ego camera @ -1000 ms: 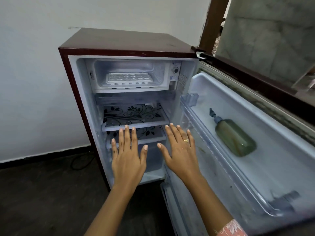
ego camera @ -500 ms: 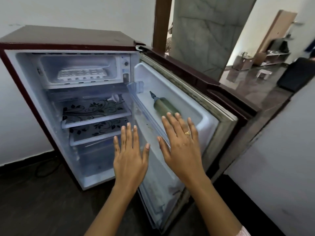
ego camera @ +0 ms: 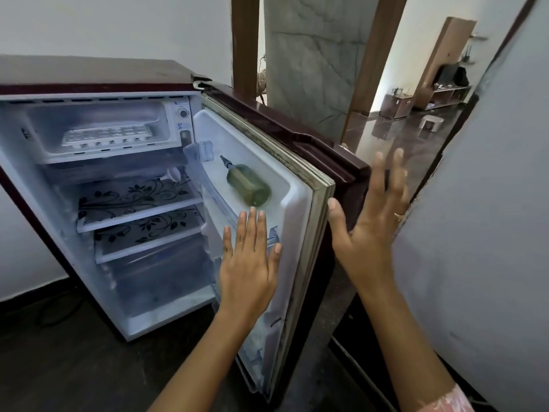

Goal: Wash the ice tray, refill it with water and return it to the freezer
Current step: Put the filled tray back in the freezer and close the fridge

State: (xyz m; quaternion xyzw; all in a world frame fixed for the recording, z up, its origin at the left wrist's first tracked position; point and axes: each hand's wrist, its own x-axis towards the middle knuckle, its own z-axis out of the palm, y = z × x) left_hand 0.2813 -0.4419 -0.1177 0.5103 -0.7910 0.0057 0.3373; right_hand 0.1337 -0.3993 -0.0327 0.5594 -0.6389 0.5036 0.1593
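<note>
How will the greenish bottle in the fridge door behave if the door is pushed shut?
The bottle lies on its side in the upper pocket of the door, so it may roll or slide when the door swings. It looks filled with greenish liquid, so probably heavy for its size. The pocket's wall should likely keep it in.

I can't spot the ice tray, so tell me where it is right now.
Head view, upper left: the ice tray lies in the freezer compartment at the top of the fridge, left of the thermostat dial and above the patterned shelves.
</note>
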